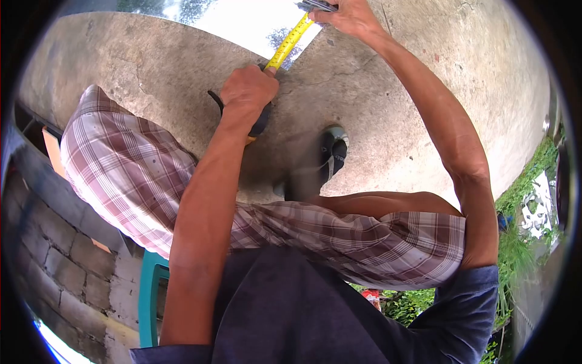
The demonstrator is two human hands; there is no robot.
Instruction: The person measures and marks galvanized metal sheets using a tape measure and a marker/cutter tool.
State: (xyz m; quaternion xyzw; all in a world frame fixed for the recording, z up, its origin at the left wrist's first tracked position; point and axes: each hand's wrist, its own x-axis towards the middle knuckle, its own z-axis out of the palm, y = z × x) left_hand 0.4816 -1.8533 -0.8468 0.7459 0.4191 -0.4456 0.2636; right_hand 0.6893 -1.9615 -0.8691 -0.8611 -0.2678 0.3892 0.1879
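My left hand is closed round a tape measure, its dark case mostly hidden under the fingers, with a black strap sticking out to the left. The yellow blade runs out from it up and to the right, across the corner of a shiny reflective sheet. At the blade's far end my right hand is closed, gripping a slim dark and grey tool right at the sheet's edge. The tool's kind cannot be made out.
Under the sheet is a cracked concrete floor. My sandalled foot rests on it. A green plastic chair and a block wall are at the lower left. Grass borders the concrete on the right.
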